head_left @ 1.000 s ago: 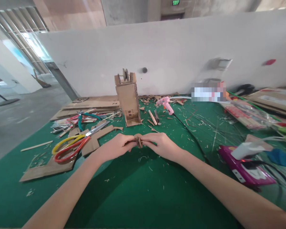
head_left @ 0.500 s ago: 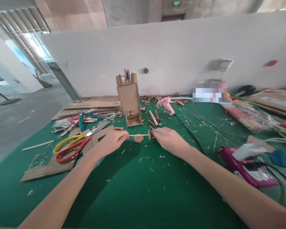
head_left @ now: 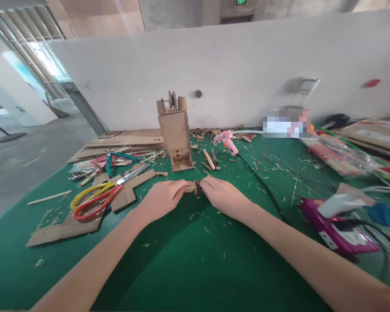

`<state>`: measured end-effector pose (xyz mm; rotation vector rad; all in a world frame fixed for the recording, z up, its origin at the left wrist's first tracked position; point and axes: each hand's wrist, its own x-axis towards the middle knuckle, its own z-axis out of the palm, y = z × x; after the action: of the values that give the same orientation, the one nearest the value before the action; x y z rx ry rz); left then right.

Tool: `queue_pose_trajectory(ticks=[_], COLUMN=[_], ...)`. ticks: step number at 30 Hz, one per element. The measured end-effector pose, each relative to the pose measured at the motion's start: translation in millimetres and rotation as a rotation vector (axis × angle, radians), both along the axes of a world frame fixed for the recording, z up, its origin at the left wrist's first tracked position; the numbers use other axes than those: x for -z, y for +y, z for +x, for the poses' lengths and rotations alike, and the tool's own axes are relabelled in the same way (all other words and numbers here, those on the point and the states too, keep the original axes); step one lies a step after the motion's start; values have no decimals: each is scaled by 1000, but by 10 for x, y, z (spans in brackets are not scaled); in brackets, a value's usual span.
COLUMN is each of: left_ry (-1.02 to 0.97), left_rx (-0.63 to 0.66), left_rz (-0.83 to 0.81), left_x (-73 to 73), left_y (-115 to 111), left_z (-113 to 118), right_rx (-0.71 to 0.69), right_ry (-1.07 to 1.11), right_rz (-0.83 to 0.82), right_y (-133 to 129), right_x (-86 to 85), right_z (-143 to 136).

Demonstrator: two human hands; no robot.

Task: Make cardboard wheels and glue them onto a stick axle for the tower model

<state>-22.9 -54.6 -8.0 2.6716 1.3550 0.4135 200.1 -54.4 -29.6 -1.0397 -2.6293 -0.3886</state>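
The left hand (head_left: 164,197) pinches a thin stick (head_left: 191,184) (mostly hidden by the fingers), and the right hand (head_left: 222,195) is closed on a cardboard wheel (head_left: 197,187) between them. Farther over the tabletop (head_left: 195,260), a cardboard tower (head_left: 174,136) stands at eleven o'clock, a pink glue gun (head_left: 229,144) at one, scissors (head_left: 110,189) at nine.

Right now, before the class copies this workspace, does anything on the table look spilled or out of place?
Yes: cardboard scraps and pale shavings litter the green tabletop, scattered rather than gathered. The pink glue gun lies among this litter, which looks untidy.
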Motion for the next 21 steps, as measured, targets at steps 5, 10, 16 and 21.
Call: queue_pose_trajectory(ticks=[5,10,16,21], left_ry=[-78,-143,-125,0], left_rx=[-14,-1,33,86], left_rz=[-3,-15,9,76], left_x=[39,100,120,152], left_y=[-23,-58,-70,-101], left_z=[27,67,93,113], right_rx=[-3,1,20,32], right_ry=[15,-44,-56,-80], right_rz=[26,65,36,-44], right_y=[-21,-81,-108,-154], right_x=[-33,-77,-94,-99], right_z=[-11,-27,-21,-49])
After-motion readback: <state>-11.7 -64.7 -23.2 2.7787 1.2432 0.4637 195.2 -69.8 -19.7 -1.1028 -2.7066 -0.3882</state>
